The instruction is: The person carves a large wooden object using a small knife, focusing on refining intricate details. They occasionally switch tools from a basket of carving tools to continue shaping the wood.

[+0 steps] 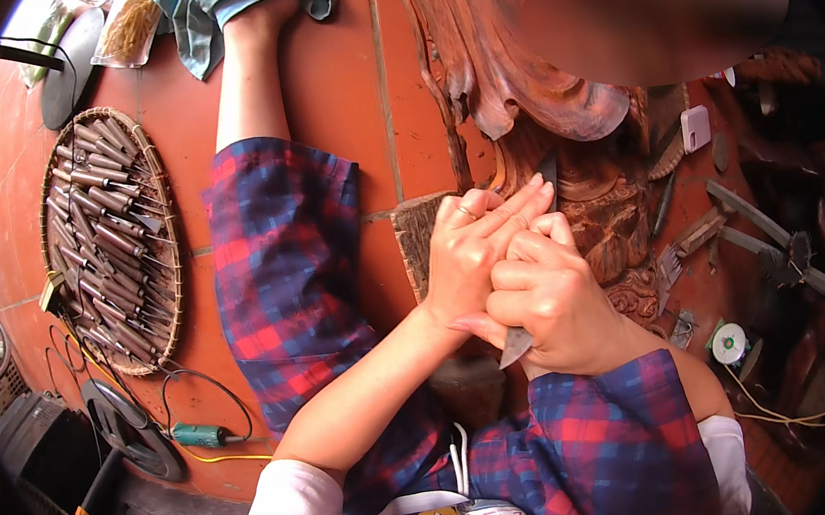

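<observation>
My right hand (pixel 552 288) is closed in a fist round a flat metal carving blade (pixel 515 347). One pointed end juts out below the fist, and a dark tip shows past the fingers at the far side. My left hand (pixel 477 251), with a ring on one finger, lies against the right, its foremost fingers stretched along the blade near that tip. Its thumb is hidden. Beneath and beyond both hands is a reddish-brown wood carving (pixel 613 201) with relief swirls and flowing folds. Where the tip meets the wood is hard to make out.
At left, a woven oval basket (pixel 174 283) holds several wooden-handled carving tools. Near it a green power tool (pixel 200 436) lies with its cords on the tiled floor (pixel 313 77). A wood block (pixel 416 247) is beside my left hand; a white phone-like object (pixel 696 129) and metal bars (pixel 745 212) lie right.
</observation>
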The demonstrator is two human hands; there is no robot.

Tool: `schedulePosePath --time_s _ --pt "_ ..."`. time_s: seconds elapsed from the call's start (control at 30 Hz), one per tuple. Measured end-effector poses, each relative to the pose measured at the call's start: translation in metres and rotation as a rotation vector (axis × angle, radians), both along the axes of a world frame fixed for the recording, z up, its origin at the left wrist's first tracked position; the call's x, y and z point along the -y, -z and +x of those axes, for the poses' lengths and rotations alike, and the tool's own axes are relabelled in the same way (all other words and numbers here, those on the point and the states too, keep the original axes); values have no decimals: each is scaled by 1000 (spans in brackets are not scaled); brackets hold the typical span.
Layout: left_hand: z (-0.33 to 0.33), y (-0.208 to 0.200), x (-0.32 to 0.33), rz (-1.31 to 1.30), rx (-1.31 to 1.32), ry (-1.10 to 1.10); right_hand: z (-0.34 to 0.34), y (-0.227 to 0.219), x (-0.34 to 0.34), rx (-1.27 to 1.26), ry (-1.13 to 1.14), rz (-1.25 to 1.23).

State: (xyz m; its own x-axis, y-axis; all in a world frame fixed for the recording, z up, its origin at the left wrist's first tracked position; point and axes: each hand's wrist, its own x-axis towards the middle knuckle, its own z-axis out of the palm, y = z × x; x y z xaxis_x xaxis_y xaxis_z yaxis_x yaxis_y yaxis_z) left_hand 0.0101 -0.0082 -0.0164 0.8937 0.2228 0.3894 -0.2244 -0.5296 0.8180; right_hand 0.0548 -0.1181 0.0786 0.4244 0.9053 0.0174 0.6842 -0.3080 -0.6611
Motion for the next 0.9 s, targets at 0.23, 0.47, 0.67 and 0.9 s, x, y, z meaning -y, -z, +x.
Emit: schedulePosePath --time_s 0.23,0.47,0.67,0.9 --pt "4 -8 -8 -11 -72 14 9 1 -11 57 -37 -17" --pt "7 -10 -10 -297 -65 11 22 -4 -26 28 -69 43" --pt "2 -14 -4 -5 -116 64 11 -15 1 4 -91 -46" --pt "-14 -14 -65 -130 -496 -148 -1 -43 33 474 -56 57"
